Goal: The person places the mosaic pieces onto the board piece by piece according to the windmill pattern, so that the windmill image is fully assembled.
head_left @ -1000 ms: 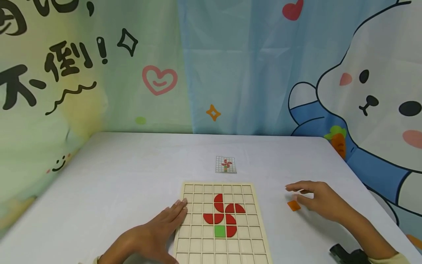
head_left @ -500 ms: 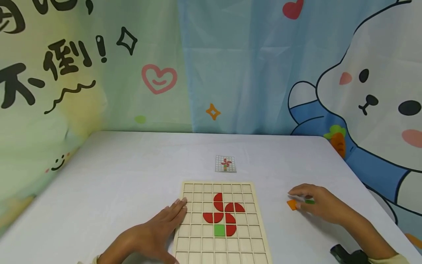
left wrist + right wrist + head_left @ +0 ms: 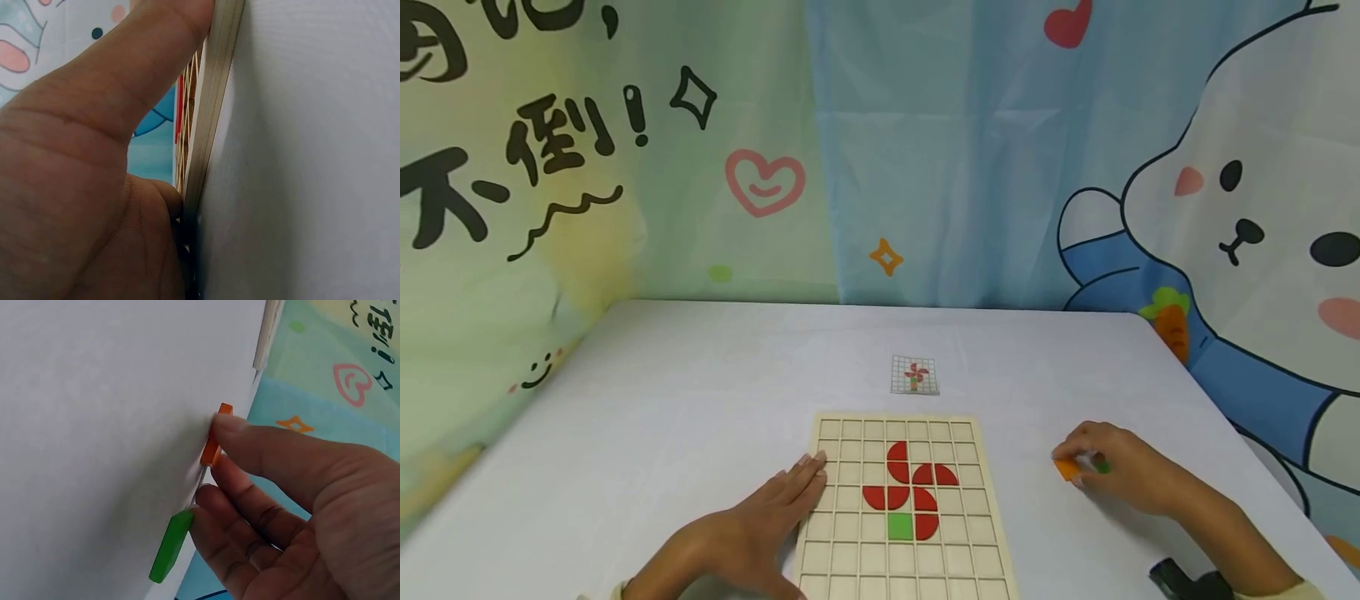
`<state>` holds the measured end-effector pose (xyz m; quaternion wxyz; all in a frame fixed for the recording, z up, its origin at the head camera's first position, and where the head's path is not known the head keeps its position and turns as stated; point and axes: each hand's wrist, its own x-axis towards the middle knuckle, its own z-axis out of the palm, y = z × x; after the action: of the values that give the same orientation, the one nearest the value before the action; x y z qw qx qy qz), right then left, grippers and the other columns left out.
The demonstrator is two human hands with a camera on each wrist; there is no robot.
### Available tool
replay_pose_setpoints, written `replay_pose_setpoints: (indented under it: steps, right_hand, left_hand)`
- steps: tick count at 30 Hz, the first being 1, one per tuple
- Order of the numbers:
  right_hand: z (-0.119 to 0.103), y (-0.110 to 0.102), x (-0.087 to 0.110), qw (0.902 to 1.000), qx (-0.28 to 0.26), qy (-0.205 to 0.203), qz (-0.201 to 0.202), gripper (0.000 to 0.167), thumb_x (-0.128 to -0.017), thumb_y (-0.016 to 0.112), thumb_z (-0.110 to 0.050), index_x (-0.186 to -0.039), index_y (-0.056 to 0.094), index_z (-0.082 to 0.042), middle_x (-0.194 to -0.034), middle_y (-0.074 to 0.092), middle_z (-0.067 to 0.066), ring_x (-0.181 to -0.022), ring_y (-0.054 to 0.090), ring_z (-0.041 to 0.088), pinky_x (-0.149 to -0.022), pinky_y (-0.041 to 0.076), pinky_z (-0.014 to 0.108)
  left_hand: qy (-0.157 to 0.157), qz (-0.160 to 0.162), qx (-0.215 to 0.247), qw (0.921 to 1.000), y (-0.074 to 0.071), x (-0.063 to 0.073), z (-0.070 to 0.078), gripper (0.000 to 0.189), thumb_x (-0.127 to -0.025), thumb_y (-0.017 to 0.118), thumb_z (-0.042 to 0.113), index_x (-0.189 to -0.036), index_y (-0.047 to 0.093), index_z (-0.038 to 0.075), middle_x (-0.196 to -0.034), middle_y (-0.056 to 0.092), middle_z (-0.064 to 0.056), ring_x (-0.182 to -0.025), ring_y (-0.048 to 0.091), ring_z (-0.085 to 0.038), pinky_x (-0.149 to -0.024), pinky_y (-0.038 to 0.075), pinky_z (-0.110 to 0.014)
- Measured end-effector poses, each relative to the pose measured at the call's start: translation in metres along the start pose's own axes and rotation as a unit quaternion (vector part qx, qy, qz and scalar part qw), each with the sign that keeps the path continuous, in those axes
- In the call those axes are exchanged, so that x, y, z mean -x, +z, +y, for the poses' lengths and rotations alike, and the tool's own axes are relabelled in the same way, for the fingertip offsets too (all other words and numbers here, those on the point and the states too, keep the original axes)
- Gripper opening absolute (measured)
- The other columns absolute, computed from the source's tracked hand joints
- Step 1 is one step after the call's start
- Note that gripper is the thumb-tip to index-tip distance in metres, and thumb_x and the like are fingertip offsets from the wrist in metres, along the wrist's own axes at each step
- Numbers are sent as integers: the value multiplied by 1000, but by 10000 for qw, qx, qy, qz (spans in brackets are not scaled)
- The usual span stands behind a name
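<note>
At the front middle of the table lies a wooden grid board (image 3: 853, 553) bearing several red quarter-round tiles (image 3: 925, 500) and a green square tile (image 3: 900, 526). My left hand (image 3: 741, 533) rests along its left edge with straight fingers, the thumb at the edge too, as the left wrist view shows. To the right of the board, my right hand (image 3: 1123, 471) pinches an orange tile (image 3: 212, 450) between thumb and fingers, low over the tablecloth. Another green tile (image 3: 170, 547) is beside the outer fingertips of that hand; whether it is gripped I cannot tell.
Behind the board lies a small card (image 3: 914, 375) with a red and green pinwheel picture on a grid. A black object (image 3: 1183, 579) is beneath the right forearm. A printed curtain (image 3: 925, 167) hangs beyond the table's far edge.
The right hand has come down, and its fingers have closed around the orange tile. A green tile has come into sight under its fingers. The left hand and board stay put.
</note>
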<state>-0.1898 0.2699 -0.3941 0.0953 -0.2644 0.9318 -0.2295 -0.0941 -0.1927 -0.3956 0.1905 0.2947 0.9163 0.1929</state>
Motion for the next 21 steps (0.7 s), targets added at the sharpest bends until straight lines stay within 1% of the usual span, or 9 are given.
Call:
replay_pose_setpoints:
  steps: [2,4,8,11,14,15,18,21]
  right_hand:
    - [-1,0,0,9999,104,-61,-59,31,-77,80,-6,-106,72,-14,-98,60,-11,-91,57,16,-76,53,30]
    - [-2,0,-1,9998,199,-34,-51,30,-77,81,-8,-105,72,-13,-95,60,-11,-88,56,14,-75,53,29]
    - [-7,1,-2,9992,183,352,36,28,-75,82,-9,-99,68,-13,-91,59,-9,-86,55,14,-74,53,31]
    - [-10,3,-1,9983,90,574,56,26,-76,82,-7,-91,64,-16,-86,58,-8,-84,54,15,-72,52,31]
    - [-11,2,0,9982,-45,595,27,24,-77,80,-4,-88,63,-17,-81,58,-9,-81,54,14,-69,51,28]
    - [-10,1,0,9985,-68,541,31,23,-78,79,-3,-88,63,-17,-81,59,-9,-80,54,14,-68,51,27]
    - [-8,1,1,9989,-171,439,71,21,-79,78,-2,-89,64,-15,-80,60,-9,-76,55,12,-66,51,25]
    - [-7,2,3,9985,-281,434,168,18,-82,75,-2,-90,65,-13,-79,61,-9,-73,55,10,-64,51,24]
  left_hand:
    - [17,2,23,10000,0,0,0,125,-69,78,64,-156,11,3,-163,-5,-6,-147,-4,-25,-115,13,-53]
    - [19,3,23,10000,0,0,-1,126,-69,77,65,-156,10,4,-163,-6,-6,-147,-5,-26,-115,12,-53]
    - [34,29,-39,10000,1,0,-2,125,-69,77,64,-156,10,4,-163,-5,-7,-147,-4,-26,-115,13,-53]
    - [117,83,-95,9999,3,0,-3,126,-69,76,66,-155,11,2,-163,-4,-8,-147,-3,-27,-114,14,-53]
    - [138,110,-129,9998,4,0,-2,126,-69,74,69,-155,11,2,-163,-4,-9,-147,-2,-27,-114,15,-53]
    - [130,105,-138,9998,4,0,-2,127,-68,74,69,-155,11,2,-163,-4,-9,-147,-3,-27,-114,15,-53]
    - [101,80,-160,9998,2,0,-2,127,-68,75,68,-155,10,1,-163,-4,-9,-147,-3,-27,-114,14,-53]
    - [157,80,-185,9997,1,0,-1,127,-69,75,67,-155,10,0,-162,-4,-11,-147,-3,-29,-114,14,-53]
